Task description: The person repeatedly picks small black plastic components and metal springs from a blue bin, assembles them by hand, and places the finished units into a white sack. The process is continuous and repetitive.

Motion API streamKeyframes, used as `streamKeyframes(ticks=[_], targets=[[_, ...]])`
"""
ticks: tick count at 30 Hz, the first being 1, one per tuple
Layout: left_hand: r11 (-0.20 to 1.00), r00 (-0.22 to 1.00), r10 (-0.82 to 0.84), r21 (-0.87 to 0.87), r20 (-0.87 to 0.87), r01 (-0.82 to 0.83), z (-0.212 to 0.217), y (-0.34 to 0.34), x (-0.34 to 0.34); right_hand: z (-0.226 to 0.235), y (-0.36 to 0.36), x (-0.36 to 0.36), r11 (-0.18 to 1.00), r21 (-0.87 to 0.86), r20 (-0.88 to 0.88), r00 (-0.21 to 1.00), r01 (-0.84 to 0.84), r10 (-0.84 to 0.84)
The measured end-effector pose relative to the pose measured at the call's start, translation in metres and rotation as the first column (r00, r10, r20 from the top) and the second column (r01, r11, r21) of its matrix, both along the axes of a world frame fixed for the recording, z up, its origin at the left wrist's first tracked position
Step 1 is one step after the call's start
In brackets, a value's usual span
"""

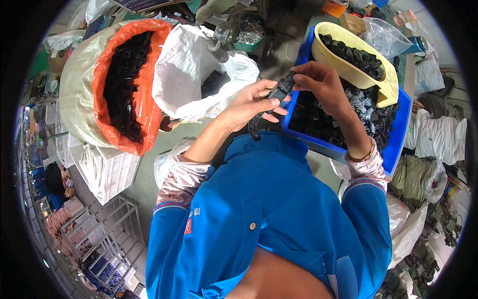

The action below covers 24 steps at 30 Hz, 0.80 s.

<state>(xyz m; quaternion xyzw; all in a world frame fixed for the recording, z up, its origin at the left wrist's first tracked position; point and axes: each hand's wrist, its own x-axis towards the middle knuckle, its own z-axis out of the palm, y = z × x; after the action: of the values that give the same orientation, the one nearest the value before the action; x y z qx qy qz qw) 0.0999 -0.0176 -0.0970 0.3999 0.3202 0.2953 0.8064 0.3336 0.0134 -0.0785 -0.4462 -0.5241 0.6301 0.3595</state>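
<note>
My left hand (245, 107) is closed around a long black plastic part (283, 88), its thumb lying along the near side. A curved, ribbed tail of the part hangs below the palm. At the upper end, my right hand (322, 85) pinches the part between thumb and fingers; whatever small piece may be under those fingertips is hidden. Both hands are above the left edge of a blue crate (407, 122) filled with black plastic pieces (313, 117) and shiny metal springs (362, 105). A pale yellow tub (387, 94) of black parts rests on the crate's far side.
To the left stands a large woven sack with an orange lining (149, 107), full of black parts. Beside it, a white sack (178, 74) gapes open under a metal machine part (216, 47). Further back is a green bin (249, 47) of small metal pieces.
</note>
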Motion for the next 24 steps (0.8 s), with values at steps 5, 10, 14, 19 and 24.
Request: streamKeyframes(ticks=[5, 10, 14, 19, 24], targets=[[1.0, 0.999, -0.005, 0.006, -0.04, 0.005, -0.002, 0.002, 0.006, -0.013, -0.006, -0.001, 1.0, 0.005, -0.013, 1.0, 0.012, -0.011], [0.99, 0.986, 0.125, 0.077, -0.106, -0.117, -0.002, 0.002, 0.024, -0.019, -0.021, -0.005, 0.998, 0.042, -0.076, 0.996, 0.052, -0.049], [0.963, 0.97, 0.211, 0.193, -0.122, -0.186, -0.005, 0.006, 0.029, -0.006, -0.028, 0.004, 0.996, 0.078, -0.079, 0.996, 0.044, -0.038], [0.93, 0.965, 0.239, 0.313, -0.109, -0.195, -0.008, 0.011, 0.022, 0.027, -0.006, 0.069, 0.852, 0.494, 0.346, 0.859, 0.174, -0.376], [0.942, 0.978, 0.206, 0.276, -0.035, -0.188, -0.01, 0.014, 0.019, 0.039, 0.052, 0.173, 0.755, 0.592, 0.797, 0.344, -0.283, -0.496]])
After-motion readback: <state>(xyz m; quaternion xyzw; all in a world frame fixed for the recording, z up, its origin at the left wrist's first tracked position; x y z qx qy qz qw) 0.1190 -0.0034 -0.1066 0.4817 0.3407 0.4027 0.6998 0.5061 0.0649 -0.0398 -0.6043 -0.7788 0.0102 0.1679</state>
